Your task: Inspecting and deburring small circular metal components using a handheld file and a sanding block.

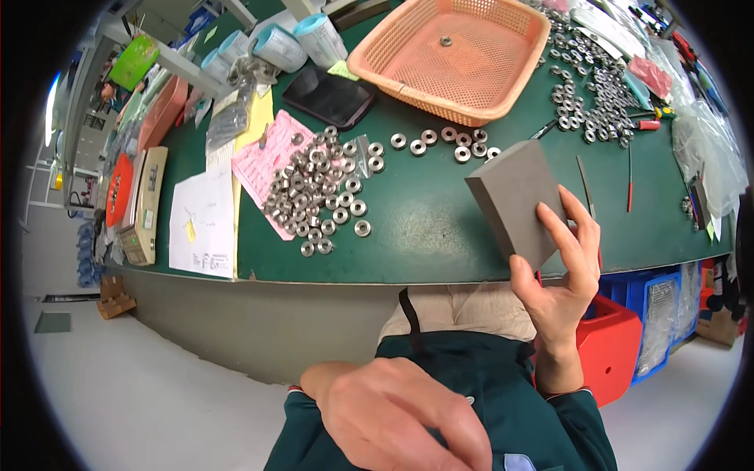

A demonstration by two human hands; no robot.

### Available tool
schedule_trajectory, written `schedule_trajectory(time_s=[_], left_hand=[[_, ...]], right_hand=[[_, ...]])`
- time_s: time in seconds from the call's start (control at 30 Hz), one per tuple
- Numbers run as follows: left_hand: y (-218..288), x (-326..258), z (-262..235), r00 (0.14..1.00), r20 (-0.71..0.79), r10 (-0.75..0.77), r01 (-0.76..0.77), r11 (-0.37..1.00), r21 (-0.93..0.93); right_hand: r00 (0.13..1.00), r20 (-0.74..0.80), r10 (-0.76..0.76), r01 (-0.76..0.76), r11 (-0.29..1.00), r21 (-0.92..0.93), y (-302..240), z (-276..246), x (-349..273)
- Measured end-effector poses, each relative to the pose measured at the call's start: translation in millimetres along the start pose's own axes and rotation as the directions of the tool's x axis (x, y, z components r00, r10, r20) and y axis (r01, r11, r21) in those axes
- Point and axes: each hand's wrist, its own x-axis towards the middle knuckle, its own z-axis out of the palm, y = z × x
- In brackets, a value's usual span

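Note:
My right hand (569, 263) grips a thick, dark grey rectangular block (522, 200) by its near right side, thumb at the lower edge and fingers along the face. The block is tilted above the front part of the green table (416, 255). Low in the view, close to my dark green shirt, my left hand (397, 416) is closed with bent fingers. The lower edge cuts off its fingertips, so anything in them is hidden. Beyond the block lie several small metal rings (463, 141). A larger heap of rings (310, 184) covers part of a pink sheet (255, 169) at left.
An orange plastic basket (377, 67) with one ring inside stands at the back. More rings (589, 102) spread at far right, near a thin red-handled tool (630, 184). A black phone (328, 96), drawing sheet (203, 224) and scale (145, 208) lie left. A red stool (613, 345) stands below.

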Motion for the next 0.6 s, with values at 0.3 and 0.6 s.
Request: schedule_trajectory(time_s=[0.3, 0.6], left_hand=[[-57, -59, -59, 0.472, -0.839, -0.271, 0.386, 0.919, -0.079], [-62, -63, -66, 0.505, -0.796, -0.334, 0.288, 0.934, -0.209]], right_hand=[[0.998, 0.001, 0.055, -0.055, 0.998, 0.024, 9, 6, -6], [0.998, -0.006, 0.070, -0.070, 0.998, 0.004, 12, 5, -11]])
